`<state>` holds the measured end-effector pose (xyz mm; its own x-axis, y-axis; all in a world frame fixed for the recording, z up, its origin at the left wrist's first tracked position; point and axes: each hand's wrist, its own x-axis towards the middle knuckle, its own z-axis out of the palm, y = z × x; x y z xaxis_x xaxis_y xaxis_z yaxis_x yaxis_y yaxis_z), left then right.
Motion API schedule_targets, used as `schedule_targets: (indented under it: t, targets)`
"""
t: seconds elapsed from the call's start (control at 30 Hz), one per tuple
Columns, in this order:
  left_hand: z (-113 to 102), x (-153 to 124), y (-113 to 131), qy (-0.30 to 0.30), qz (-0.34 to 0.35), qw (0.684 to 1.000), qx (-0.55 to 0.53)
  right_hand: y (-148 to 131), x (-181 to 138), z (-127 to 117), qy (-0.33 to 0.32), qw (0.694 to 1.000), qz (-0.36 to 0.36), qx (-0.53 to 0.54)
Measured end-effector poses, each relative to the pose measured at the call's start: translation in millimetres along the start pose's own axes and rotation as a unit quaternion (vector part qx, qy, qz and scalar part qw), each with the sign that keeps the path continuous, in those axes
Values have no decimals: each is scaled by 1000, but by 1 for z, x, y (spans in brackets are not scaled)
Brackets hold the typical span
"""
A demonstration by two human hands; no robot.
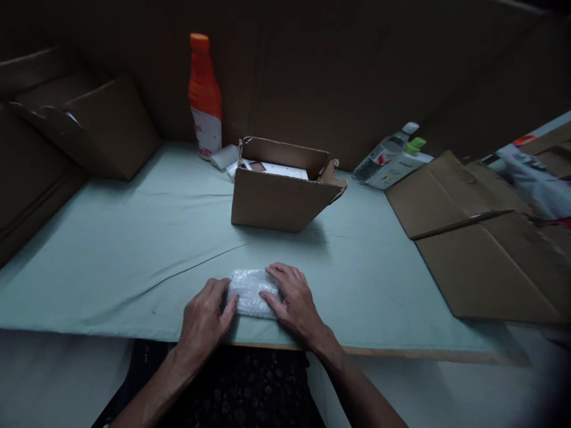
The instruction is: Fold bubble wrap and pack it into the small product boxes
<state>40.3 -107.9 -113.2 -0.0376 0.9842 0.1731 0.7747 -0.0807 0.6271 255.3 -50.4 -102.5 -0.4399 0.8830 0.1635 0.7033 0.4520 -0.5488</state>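
A small bundle wrapped in bubble wrap (250,291) lies on the pale green tablecloth (134,249) near the front edge. My left hand (206,316) presses on the bundle's left end with its fingers bent over it. My right hand (292,300) lies over the right end, fingers curled along the top and side. Behind them stands an open cardboard box (281,196) with a white and brown item inside.
An orange bottle (204,98) stands at the back by the cardboard wall. Two clear bottles (390,157) lie at the back right. Flattened cardboard (482,238) covers the right side. A folded cardboard piece (98,125) sits at the left.
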Motion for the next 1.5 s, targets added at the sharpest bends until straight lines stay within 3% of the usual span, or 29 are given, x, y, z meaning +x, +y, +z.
schedule_targets:
  t: [0.17,0.27,0.37,0.47,0.6,0.87,1.07,1.3,1.43,1.5]
  targets:
    - [2,2,0,4,4,1000,29,2,11,7,-52,998,-13,-23]
    - [1,0,-2,-1,-16,1000,-24,-2,9,7,-54,997,-32,37]
    - [-3,-1,-3,-5,-49,992,-120,-7,4,3,-48,991,10,121]
    - [-9,0,0,-49,-92,961,-258,-13,-1,-2,-68,971,78,215]
    - [-15,4,8,-143,-154,900,-382,-16,-4,-6,-82,954,99,272]
    - [-17,8,11,-172,-144,898,-378,-12,-5,-9,-131,939,103,300]
    - [-7,16,3,-159,-143,899,-382,-18,-2,-13,-162,960,42,223]
    - [-12,46,8,-172,-94,893,-406,-17,5,-33,-114,977,19,181]
    - [-18,80,6,-145,-81,877,-450,-13,24,-85,-1,985,2,175]
    - [-11,99,1,-108,-102,889,-433,-13,41,-121,67,987,1,144]
